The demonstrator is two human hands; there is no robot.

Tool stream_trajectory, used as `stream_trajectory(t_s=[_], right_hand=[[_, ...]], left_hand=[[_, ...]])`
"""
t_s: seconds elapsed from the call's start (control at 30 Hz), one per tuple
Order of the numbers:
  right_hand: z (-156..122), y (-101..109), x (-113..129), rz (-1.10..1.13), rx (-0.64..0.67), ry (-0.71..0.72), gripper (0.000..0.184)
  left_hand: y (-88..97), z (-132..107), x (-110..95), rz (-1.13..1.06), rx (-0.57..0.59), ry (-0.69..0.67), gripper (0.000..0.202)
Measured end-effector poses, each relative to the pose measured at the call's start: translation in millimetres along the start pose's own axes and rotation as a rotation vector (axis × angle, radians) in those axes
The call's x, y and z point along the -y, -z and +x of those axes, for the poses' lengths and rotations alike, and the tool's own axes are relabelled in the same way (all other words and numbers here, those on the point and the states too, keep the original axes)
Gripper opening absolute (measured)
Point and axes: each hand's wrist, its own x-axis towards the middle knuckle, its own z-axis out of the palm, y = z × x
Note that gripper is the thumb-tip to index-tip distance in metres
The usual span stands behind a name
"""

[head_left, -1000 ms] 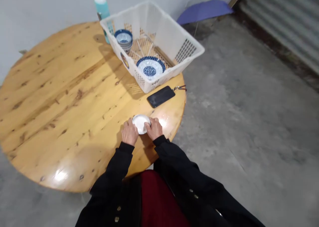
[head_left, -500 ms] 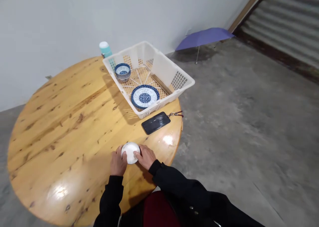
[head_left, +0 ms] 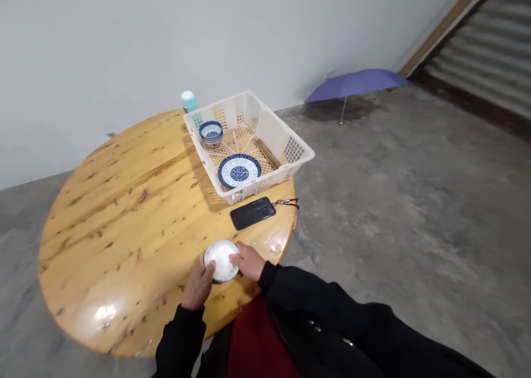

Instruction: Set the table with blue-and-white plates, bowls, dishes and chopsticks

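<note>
Between my two hands is a small white dish, round with a thin darker edge, held over the near part of the wooden table. My left hand grips its left side, thumb on the white face. On the opposite side, my right hand pinches the rim, with its thumb also on the face. The fingers under the dish are hidden. Just beyond it lies a black phone with a dark red strap.
A white plastic basket stands at the table's far right, holding stacked blue-and-white bowls, patterned plates and chopsticks. Behind it is a turquoise bottle. An open purple umbrella rests on the concrete floor.
Both hands keep hold of the dish, which has come up closer to the camera and appears larger and tilted. My view has shifted, so the basket and table sit lower.
</note>
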Motion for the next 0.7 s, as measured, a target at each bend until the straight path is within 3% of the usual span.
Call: stream_trajectory(t_s=[0.2, 0.37, 0.57, 0.7], right_hand=[[-26.4, 46.1, 5.5, 0.295, -0.031, 0.035, 0.012], [-26.5, 105.5, 38.7, 0.355, 0.023, 0.077, 0.013], [10.3, 189.2, 88.5, 0.363, 0.139, 0.031, 0.02], [59.7, 242.8, 111.8, 0.342, 0.18, 0.01, 0.022]], left_hand=[[-6.8, -15.7, -51.4, -0.194, 0.265, -0.072, 0.053], [1.7, -14.3, -111.7, -0.264, 0.412, -0.122, 0.056], [8.2, 20.3, -190.3, -0.359, 0.46, -0.093, 0.031], [-4.8, 65.0, -237.3, -0.404, 0.405, -0.083, 0.021]])
